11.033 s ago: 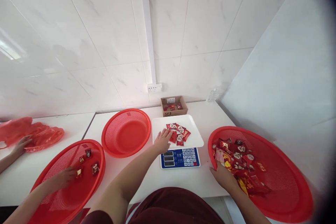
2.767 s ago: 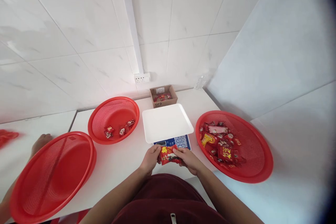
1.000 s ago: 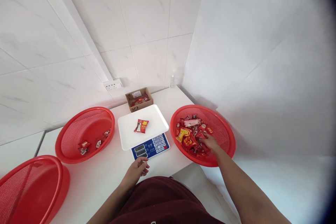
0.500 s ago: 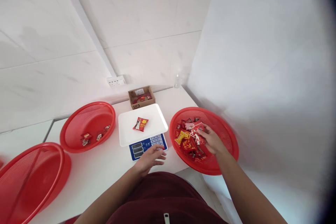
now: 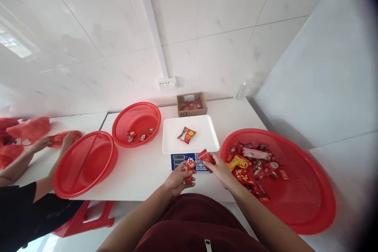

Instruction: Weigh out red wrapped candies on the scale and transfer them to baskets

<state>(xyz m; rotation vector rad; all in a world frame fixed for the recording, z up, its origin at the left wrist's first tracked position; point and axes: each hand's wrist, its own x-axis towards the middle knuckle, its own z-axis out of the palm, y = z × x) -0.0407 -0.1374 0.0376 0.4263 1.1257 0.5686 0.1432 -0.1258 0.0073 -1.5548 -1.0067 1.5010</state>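
Observation:
My left hand [image 5: 178, 178] is closed around a red-and-white wrapped candy packet [image 5: 189, 165], in front of the scale's blue keypad panel [image 5: 180, 160]. Close beside it, my right hand [image 5: 220, 169] pinches a small red candy packet [image 5: 205, 156] over the right end of that panel. A red and yellow candy packet [image 5: 186, 134] lies on the white scale tray [image 5: 169, 141]. To the right, a large red basket [image 5: 307, 204] holds several red, yellow and pink wrapped candies [image 5: 254, 165]; my right forearm passes over its near left rim.
Behind the scale stands a cardboard box [image 5: 192, 113] with red packets inside. Two more red baskets [image 5: 136, 126] are to the left, one holding a few candies. A clear bottle [image 5: 241, 90] stands by the wall. At far left, a co-worker's hands [image 5: 43, 144] touch red bags [image 5: 63, 138].
My right hand has come out of the right basket to the scale with a packet. My left hand, empty before, now holds the red-and-white packet. The view has swung left.

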